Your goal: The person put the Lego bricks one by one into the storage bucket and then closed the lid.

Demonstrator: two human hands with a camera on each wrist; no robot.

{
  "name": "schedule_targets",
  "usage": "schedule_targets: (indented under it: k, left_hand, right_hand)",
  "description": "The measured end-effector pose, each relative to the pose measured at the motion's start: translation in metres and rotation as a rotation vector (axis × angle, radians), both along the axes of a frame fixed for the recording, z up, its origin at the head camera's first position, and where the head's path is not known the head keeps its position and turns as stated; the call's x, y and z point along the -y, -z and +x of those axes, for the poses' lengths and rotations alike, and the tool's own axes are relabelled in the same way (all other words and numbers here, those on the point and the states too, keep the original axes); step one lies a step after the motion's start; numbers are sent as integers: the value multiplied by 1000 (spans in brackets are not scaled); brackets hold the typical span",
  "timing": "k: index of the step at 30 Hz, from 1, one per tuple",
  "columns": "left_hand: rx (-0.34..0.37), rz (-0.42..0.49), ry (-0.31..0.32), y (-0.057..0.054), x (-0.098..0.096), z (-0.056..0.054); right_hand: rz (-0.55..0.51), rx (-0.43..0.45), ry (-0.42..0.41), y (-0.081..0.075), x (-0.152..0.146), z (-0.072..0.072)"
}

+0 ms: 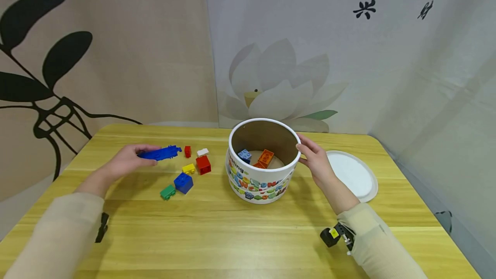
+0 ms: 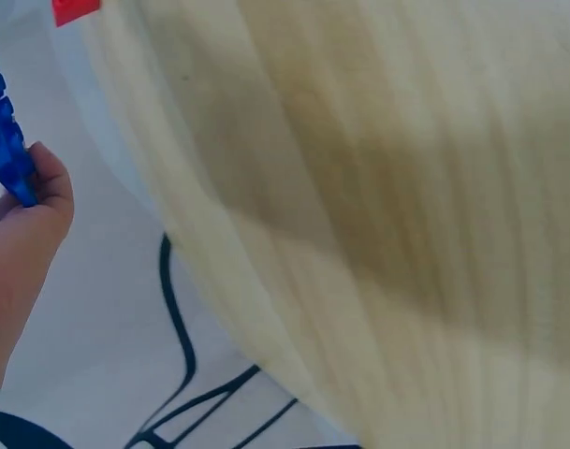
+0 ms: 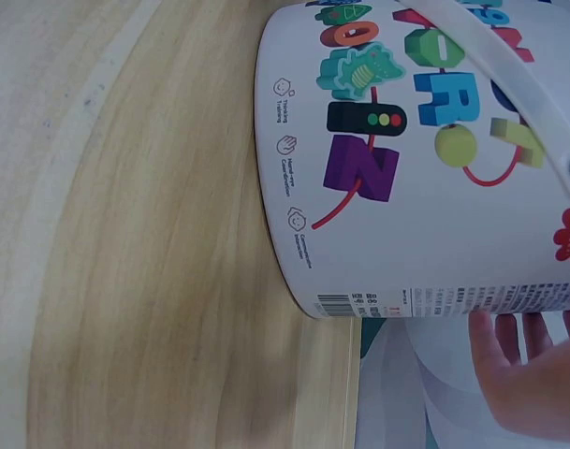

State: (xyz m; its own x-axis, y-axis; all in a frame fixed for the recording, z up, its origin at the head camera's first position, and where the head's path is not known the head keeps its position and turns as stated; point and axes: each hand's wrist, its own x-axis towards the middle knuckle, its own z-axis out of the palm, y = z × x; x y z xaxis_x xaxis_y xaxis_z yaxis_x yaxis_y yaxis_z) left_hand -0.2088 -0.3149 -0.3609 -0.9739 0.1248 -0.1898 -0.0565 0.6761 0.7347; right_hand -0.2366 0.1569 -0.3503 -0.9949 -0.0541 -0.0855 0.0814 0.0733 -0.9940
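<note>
My left hand pinches a long blue building-block piece over the table's left side, thumb below it and fingers above. In the left wrist view the blue piece shows a notched edge. My right hand holds the right rim of a white printed bucket, thumb at the rim. The right wrist view has its fingers against the bucket's side. Inside the bucket lie orange blocks and a light-blue block.
Near my left hand lie a small red block, a white block, a larger red block, a yellow block, a blue block and a green block. A round white lid lies right of the bucket.
</note>
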Motion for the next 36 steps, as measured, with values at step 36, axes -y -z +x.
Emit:
schedule_targets:
  k: [36]
  left_hand:
    - [-181, 95, 230, -84, -140, -35]
  right_hand:
    - [4, -14, -1, 0, 0, -1]
